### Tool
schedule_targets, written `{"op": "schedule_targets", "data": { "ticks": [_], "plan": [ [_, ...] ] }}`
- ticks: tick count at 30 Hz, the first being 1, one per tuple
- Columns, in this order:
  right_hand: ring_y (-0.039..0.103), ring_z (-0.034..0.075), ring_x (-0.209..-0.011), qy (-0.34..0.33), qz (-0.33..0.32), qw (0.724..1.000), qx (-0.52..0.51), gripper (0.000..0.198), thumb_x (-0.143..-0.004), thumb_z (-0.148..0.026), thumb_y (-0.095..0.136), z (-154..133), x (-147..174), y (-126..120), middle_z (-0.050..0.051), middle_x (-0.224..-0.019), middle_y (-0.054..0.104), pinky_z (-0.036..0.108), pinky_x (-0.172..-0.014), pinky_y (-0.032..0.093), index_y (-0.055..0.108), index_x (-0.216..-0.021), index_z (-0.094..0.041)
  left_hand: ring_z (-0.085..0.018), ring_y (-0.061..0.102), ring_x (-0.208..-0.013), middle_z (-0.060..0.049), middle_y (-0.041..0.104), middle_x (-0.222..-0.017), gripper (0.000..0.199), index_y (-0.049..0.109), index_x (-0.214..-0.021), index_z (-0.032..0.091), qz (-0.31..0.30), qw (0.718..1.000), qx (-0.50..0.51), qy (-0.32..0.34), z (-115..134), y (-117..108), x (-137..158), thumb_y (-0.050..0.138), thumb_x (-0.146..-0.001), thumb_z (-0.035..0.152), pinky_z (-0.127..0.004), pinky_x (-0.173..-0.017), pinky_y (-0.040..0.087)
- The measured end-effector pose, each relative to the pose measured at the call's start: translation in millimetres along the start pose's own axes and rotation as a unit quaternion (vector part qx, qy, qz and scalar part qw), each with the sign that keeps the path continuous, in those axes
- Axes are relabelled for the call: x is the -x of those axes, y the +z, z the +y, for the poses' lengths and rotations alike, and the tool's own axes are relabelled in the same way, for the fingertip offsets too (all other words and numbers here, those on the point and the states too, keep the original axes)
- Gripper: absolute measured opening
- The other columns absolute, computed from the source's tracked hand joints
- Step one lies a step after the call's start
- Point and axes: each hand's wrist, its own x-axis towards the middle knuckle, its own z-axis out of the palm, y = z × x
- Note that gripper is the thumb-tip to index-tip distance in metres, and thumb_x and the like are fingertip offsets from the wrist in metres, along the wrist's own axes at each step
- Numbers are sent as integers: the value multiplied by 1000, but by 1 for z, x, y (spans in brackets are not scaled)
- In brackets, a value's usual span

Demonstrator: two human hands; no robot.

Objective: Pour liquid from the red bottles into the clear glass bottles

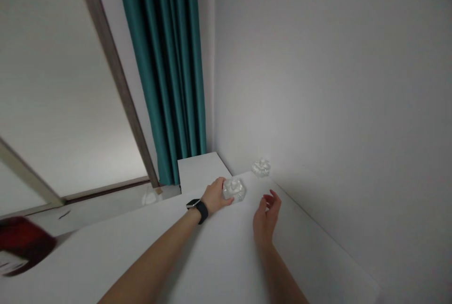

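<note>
My left hand [214, 196], with a black watch [198, 209] on its wrist, grips a clear, crinkled plastic piece [234, 190] between thumb and fingers above the white tabletop [219, 257]. What exactly the piece is cannot be made out. To its right, my right hand [267, 214] is raised with nothing in it, fingers bent and apart from the thumb. A second clear, crumpled plastic piece [261, 167] lies at the table's far corner by the wall, beyond my right hand and touched by neither hand.
A grey-white wall [328, 106] runs along the table's right side. Past the far edge stand a low white cabinet [203, 169] and a teal curtain [169, 73]. At the left edge is a blurred red object [26, 240] with a white patch, near a framed glass door [63, 82].
</note>
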Motion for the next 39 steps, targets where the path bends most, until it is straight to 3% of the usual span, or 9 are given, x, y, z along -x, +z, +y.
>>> {"op": "schedule_targets", "data": {
  "ticks": [7, 13, 16, 19, 25, 39],
  "plan": [
    [55, 24, -98, 16, 4, 1000, 11, 41, -92, -38, 39, -1, 3, 3, 12, -108, 55, 39, -91, 45, 44, -127, -17, -34, 60, -114, -12, 65, -116, 51, 49, -118, 19, 2, 998, -52, -21, 17, 28, -53, 73, -76, 37, -41, -94, 40],
    [55, 24, -99, 33, 13, 999, 22, 40, -93, -37, 37, 4, 3, 5, 12, -109, 54, 40, -91, 45, 42, -127, -17, -33, 56, -122, -16, 63, -125, 75, 33, -139, 15, 8, 996, -72, -42, 21, 51, -88, 69, -81, 45, -42, -100, 37],
    [55, 24, -99, 33, 12, 999, 27, 37, -94, -36, 37, 3, 4, 6, 11, -110, 53, 39, -92, 45, 41, -128, -20, -33, 54, -126, -16, 62, -129, 70, 37, -136, 16, 7, 996, -75, -45, 22, 59, -98, 67, -82, 47, -42, -101, 37],
    [55, 23, -99, 32, 7, 999, 30, 36, -95, -35, 37, 2, 6, 5, 11, -110, 54, 38, -90, 46, 41, -128, -21, -33, 55, -125, -15, 62, -130, 65, 40, -134, 19, -1, 996, -78, -49, 21, 63, -104, 66, -82, 49, -42, -100, 37],
    [55, 23, -98, 35, 1, 999, 36, 37, -95, -35, 37, 4, 4, 4, 10, -109, 54, 39, -89, 46, 41, -129, -22, -36, 54, -126, -16, 64, -128, 91, 28, -143, 20, -26, 994, -90, -58, 14, 69, -102, 77, -71, 46, -44, -102, 34],
    [55, 23, -97, 38, -3, 999, 38, 37, -93, -35, 39, 4, 4, 5, 10, -107, 55, 39, -90, 45, 41, -127, -21, -33, 54, -128, -16, 64, -130, 88, 26, -144, 20, -35, 993, -81, -73, 16, 74, -104, 75, -75, 44, -41, -101, 35]
  ]
}}
